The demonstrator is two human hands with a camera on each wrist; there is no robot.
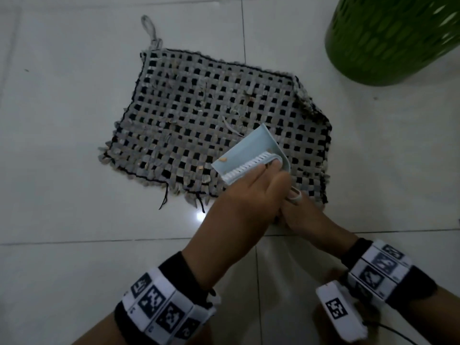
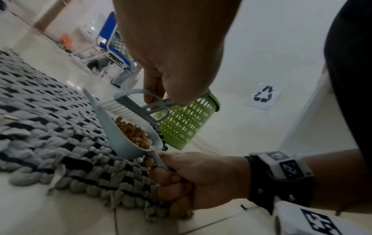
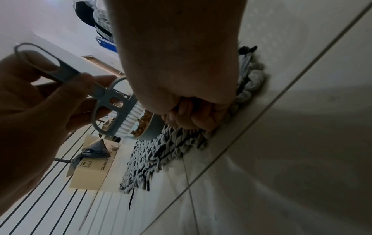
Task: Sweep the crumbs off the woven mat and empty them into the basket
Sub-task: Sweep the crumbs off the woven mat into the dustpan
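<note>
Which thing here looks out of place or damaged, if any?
The woven mat has its far right corner folded over, and loose threads trail off its near edge. A few crumbs lie on it. Nothing else stands out.

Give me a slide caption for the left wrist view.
Left hand holds white-bristled brush over crumb-filled pale blue dustpan, gripped by right hand.

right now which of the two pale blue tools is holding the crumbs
The dustpan, the scoop held by the right hand, with brown crumbs piled inside. The brush in the left hand has white bristles and carries none.
</note>
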